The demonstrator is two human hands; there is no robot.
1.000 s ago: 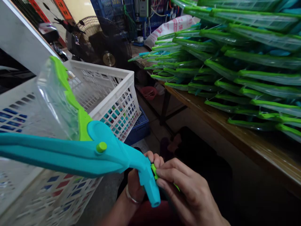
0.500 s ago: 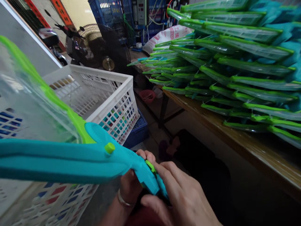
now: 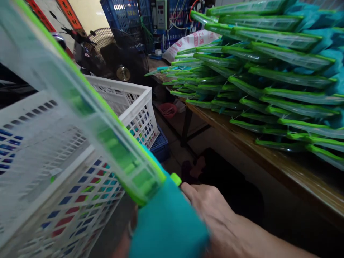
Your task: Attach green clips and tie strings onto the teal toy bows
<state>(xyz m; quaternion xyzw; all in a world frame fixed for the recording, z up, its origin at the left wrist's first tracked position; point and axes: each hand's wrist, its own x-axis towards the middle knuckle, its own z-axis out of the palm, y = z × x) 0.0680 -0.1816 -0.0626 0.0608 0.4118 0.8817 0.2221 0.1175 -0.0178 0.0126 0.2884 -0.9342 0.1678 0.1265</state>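
A large plastic tool fills the near left and middle, with a teal body and a long clear section edged in bright green. The clear section slants up to the left, and green parts show through it. A green round knob sticks out at the joint. My right hand is closed against the tool's right side, just below the knob, its fingertips partly hidden. Behind the teal body at bottom left, my left hand is blurred and mostly covered; its fingers do not show.
White slotted crates stand at left, with coloured pieces showing through the slots; a blue crate is beneath one. On the wooden table at right lies a high stack of similar green-edged tools. A fan and a white sack are behind.
The tool has swung and turned, so its teal end now faces me and the clear section rises steeply. My left hand, earlier wrapped round the teal handle, is now mostly hidden.
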